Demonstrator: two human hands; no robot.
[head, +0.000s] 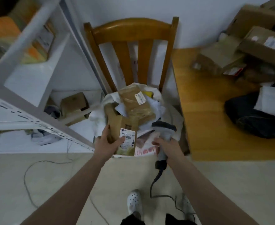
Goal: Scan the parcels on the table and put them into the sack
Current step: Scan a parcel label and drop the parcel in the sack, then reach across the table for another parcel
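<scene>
Obs: your left hand (pixel 108 141) grips the brown parcel (pixel 123 127) by its near left edge, with the thumb lying across the white label (pixel 128 138) and the fingers curled behind. The parcel hangs over the open mouth of the white sack (pixel 99 114), which sits on the wooden chair (pixel 130 28) left of the table (pixel 206 111). Your right hand (pixel 165 146) is wrapped round the handle of the scanner (pixel 164 127); its head is just right of the parcel.

Judgement: the step is scan-then-drop. Cannot tell whether the scan has registered.

Method:
1. Slide your thumb off the barcode and tilt the label toward the scanner head.
2. Lower the parcel into the gap left of the long parcel (pixel 136 103) already in the sack, rather than perching it on the rim.
3. Keep the cable (pixel 156 179) out of the mouth.
4. More boxes (pixel 255 44) wait on the far right of the table.
</scene>
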